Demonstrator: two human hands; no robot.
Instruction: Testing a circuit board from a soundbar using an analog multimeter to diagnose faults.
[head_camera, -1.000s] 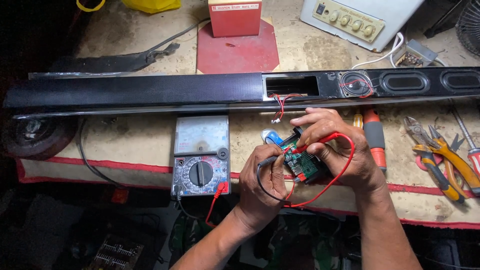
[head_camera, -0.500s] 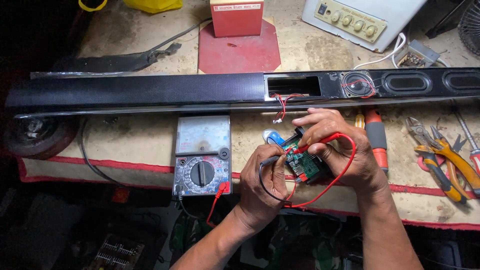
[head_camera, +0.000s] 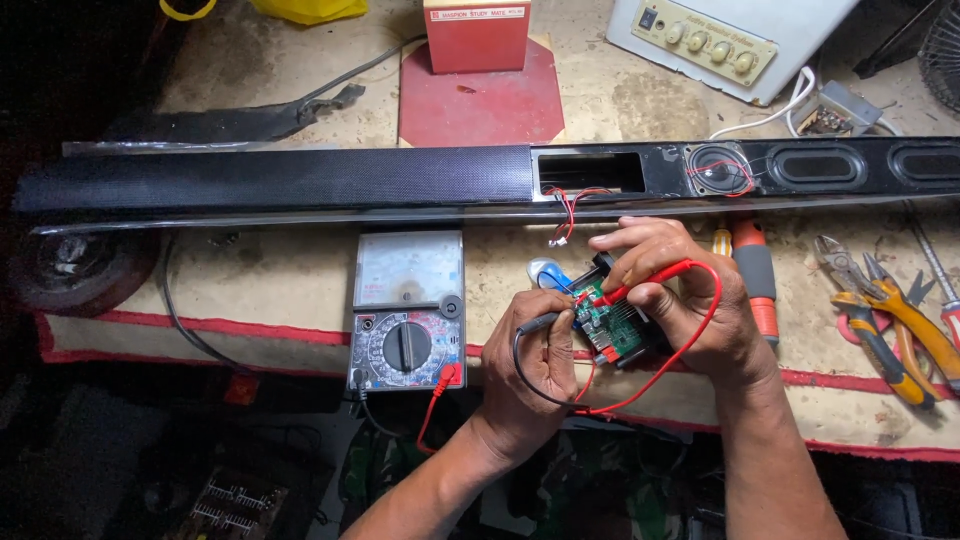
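- Near the front edge of the worn bench, the left hand (head_camera: 528, 365) is closed around a black test probe (head_camera: 540, 322), its tip touching a small green circuit board (head_camera: 612, 325).
- At three o'clock of that hand, the right hand (head_camera: 680, 300) pinches a red test probe (head_camera: 645, 283) against the same board and cradles the board from beneath.
- A red lead wire (head_camera: 690, 350) loops round the right hand; a black lead wire (head_camera: 525, 370) curls under the left.
- At nine o'clock of the hands lies a grey analogue multimeter (head_camera: 408, 310) with a round dial.
- At twelve o'clock stretches a long black soundbar (head_camera: 280, 180), partly opened, thin red wires dangling from its gap.
- At three o'clock lie yellow-handled pliers (head_camera: 880, 320) and an orange-and-grey screwdriver (head_camera: 755, 275).
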